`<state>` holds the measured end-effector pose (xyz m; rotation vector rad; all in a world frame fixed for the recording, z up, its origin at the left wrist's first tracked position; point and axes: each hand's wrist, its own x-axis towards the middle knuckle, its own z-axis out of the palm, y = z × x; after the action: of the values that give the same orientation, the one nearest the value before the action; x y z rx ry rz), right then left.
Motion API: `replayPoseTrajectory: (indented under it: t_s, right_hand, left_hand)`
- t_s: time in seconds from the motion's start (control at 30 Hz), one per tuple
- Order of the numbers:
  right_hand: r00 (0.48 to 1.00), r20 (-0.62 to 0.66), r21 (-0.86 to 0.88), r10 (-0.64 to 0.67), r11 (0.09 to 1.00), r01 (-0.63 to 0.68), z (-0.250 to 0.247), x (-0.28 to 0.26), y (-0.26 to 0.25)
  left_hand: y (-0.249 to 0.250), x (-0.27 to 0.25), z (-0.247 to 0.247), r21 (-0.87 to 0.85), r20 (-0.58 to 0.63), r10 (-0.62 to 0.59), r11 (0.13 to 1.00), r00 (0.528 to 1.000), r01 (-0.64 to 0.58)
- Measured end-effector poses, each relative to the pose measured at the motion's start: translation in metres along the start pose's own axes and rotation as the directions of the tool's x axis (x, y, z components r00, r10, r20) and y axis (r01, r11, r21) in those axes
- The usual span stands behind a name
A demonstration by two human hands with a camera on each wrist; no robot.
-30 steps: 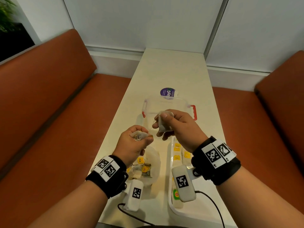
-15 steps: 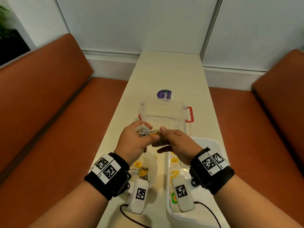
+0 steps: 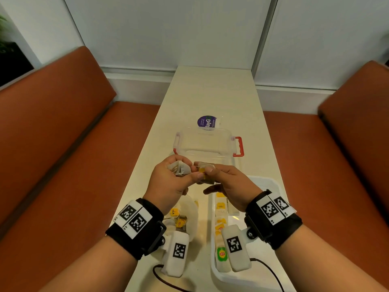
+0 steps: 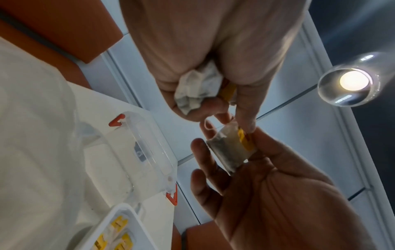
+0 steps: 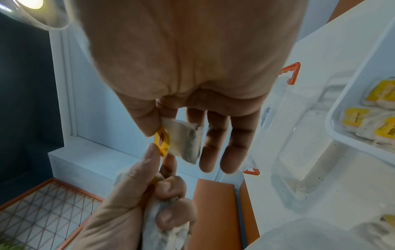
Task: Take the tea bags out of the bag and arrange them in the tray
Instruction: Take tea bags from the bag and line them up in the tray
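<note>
Above the table, my left hand [image 3: 183, 175] grips a crumpled tea bag [image 3: 180, 168] in its curled fingers. My right hand [image 3: 207, 172] pinches a second tea bag [image 3: 207, 166] between thumb and forefinger, its other fingers straight. The hands meet, and my left thumb [image 5: 149, 157] touches that bag's yellow tag [image 5: 162, 142]. The left wrist view shows the crumpled tea bag [image 4: 197, 89] above the second tea bag [image 4: 228, 150]. The white tray [image 3: 271, 182] lies under my right wrist with several tea bags [image 3: 220, 216] in a row. The plastic bag [image 3: 189, 213] lies below my left hand.
A clear box [image 3: 206, 144] with red handles stands just beyond the hands, a purple sticker [image 3: 207, 121] behind it. Orange benches [image 3: 63, 144] flank the narrow table [image 3: 212, 91]. A cable [image 3: 271, 270] runs from the right wrist unit.
The hands were apart a second ago and have come together. My left thumb now touches the tag of the tea bag in my right hand.
</note>
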<state>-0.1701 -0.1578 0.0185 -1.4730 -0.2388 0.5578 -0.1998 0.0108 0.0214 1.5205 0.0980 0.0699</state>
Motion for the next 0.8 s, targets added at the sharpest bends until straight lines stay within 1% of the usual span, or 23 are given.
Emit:
replayPoseTrajectory:
  t_s: [0.17, 0.3, 0.5, 0.6, 0.67, 0.73, 0.8]
  right_hand:
    - [0.999, 0.012, -0.005, -0.048, 0.999, 0.048, -0.005, -0.009, -0.001]
    - [0.999, -0.001, -0.001, -0.05, 0.999, 0.05, -0.011, -0.017, 0.0]
    - [0.999, 0.005, -0.018, -0.038, 0.999, 0.038, -0.019, -0.02, 0.001]
    - [0.999, -0.005, 0.002, -0.048, 0.999, 0.048, -0.021, -0.022, 0.001]
    - [0.996, -0.035, -0.009, -0.084, 0.996, 0.084, -0.021, -0.024, 0.002]
    - [0.983, -0.108, -0.09, -0.147, 0.986, 0.138, -0.022, -0.025, 0.005]
    - [0.965, -0.186, -0.132, -0.183, 0.978, 0.16, -0.025, -0.025, 0.01]
  left_hand:
    - [-0.001, -0.001, 0.013, -0.089, 0.046, -0.017, 0.996, 0.999, 0.021]
    - [-0.003, -0.003, 0.02, -0.085, 0.05, 0.002, 0.996, 0.999, 0.003]
    - [-0.004, -0.005, 0.028, -0.097, 0.077, -0.016, 0.995, 0.997, 0.023]
    - [-0.003, -0.005, 0.031, -0.087, 0.084, -0.013, 0.996, 0.996, 0.02]
    - [-0.003, -0.006, 0.033, -0.091, 0.081, -0.007, 0.996, 0.997, 0.015]
    - [-0.004, -0.006, 0.036, -0.087, 0.058, 0.0, 0.996, 0.998, 0.005]
    - [-0.007, -0.005, 0.039, -0.083, 0.031, -0.005, 0.996, 1.0, 0.007]
